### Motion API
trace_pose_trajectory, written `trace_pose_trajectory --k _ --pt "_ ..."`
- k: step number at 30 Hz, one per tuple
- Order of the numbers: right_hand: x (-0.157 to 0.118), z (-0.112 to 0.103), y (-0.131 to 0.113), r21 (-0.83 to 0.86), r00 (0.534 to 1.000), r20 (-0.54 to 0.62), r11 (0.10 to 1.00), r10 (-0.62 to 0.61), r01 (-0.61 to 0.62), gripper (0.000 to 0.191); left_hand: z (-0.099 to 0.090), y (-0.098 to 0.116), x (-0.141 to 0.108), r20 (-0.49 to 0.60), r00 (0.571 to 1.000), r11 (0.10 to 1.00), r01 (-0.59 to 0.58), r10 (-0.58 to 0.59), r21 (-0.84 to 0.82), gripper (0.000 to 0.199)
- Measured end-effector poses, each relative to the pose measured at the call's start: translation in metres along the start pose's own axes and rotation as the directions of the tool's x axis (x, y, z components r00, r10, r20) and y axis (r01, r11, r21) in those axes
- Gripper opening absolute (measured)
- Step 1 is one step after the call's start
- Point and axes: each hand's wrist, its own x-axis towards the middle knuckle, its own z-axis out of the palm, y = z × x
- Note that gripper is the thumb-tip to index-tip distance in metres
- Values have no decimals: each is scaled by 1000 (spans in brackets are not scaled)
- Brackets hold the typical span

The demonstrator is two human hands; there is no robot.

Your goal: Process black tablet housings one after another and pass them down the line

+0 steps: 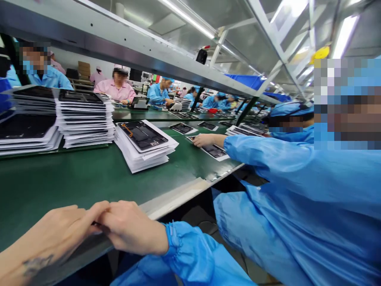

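Observation:
My left hand (pixel 64 222) and my right hand (pixel 127 226) meet at the near edge of the green table (pixel 89 180). Both have their fingers curled and pressed against each other, and no object shows between them; some fingertips are hidden. Nearest ahead of them is a stack of white sheets (pixel 149 159). A dark tablet-like housing (pixel 145 136) with an orange flex cable (pixel 127 130) lies on top of it. My right forearm is in a blue sleeve (pixel 193 254); the left forearm is bare near the wrist.
Tall stacks of sheets and dark housings (pixel 85 123) stand at the left. To the right, a co-worker's hand (pixel 205 140) reaches over a flat housing (pixel 214 151). Several more housings lie beyond. A metal beam (pixel 133 41) crosses overhead. Other people sit across the table.

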Motion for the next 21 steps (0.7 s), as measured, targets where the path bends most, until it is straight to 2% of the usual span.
trace_pose_trajectory --k 3,4,6,8,10,13,15,16,17,21 --pt "4 0 -3 209 999 -6 977 -40 41 10 -15 8 5 -23 974 969 -220 224 109 34" --pt "6 0 -4 304 997 -60 951 -40 57 13 -22 11 7 -58 970 963 -226 237 145 34" --pt "8 1 -5 473 976 -211 879 53 54 18 -35 16 10 -128 974 970 -163 187 179 33" --pt "9 -3 3 572 917 -335 820 217 15 17 -48 19 10 -177 981 982 -42 75 187 35" --pt "8 -13 21 584 843 -420 811 335 -32 21 -58 19 4 -197 980 981 56 -19 186 38" --pt "3 -41 66 518 703 -564 849 434 -109 29 -62 13 -15 -190 978 969 127 -87 211 40" --pt "1 -66 100 446 660 -608 878 441 -175 35 -59 6 -32 -187 977 960 148 -105 236 42" --pt "1 -79 117 400 668 -610 893 427 -206 39 -57 4 -40 -184 976 957 159 -116 243 43" --pt "3 -90 133 345 701 -588 909 404 -234 38 -55 1 -47 -181 975 954 171 -128 245 44" --pt "16 -119 184 103 909 -323 964 264 -244 28 -51 -3 -60 -169 969 947 218 -181 234 45"
